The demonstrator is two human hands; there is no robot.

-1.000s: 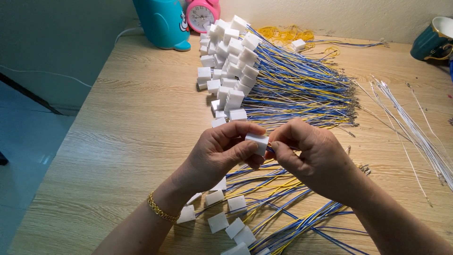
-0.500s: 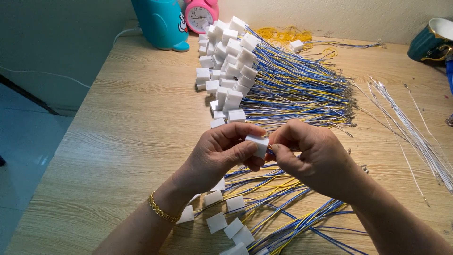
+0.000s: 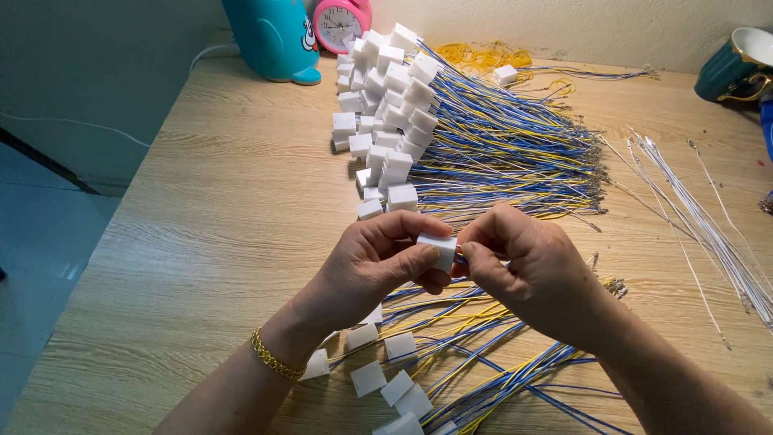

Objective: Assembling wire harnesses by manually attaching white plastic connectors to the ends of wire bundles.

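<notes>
At the near edge of the wooden bench point(image 3: 201, 242), a small loose heap of harnesses point(image 3: 451, 362) lay under the person's wrists: thin blue, yellow and grey wires ending in little white plastic blocks, some blocks scattered flat on the grain. Judged from how things lay, this nearer heap was the smaller share, and the work looked well along but not finished.

Just above it, both hands met over the middle of the bench. The left hand point(image 3: 378, 266), with a gold chain bracelet point(image 3: 274, 360) at the wrist, had thumb and fingers closed on a white connector housing point(image 3: 439, 246), a matt, square-edged plastic block. The right hand point(image 3: 531, 270) was pinched shut right against the housing's side, apparently on wire ends going into it; the wires themselves were hidden by the fingers.

Farther back, a much larger stack of harnesses point(image 3: 483, 137) filled the middle towards the far edge, white housings piled to the left and slender blue and yellow wires fanned to the right, with bare metal tips.

Along the right edge lay a loose sheaf of pale grey wires point(image 3: 700, 217). By the far edge sat a tangle of yellow wire point(image 3: 483, 56), a glossy teal figure point(image 3: 274, 36), a pink round clock point(image 3: 342, 24), and at the far right corner a dark green cup point(image 3: 737, 68).
</notes>
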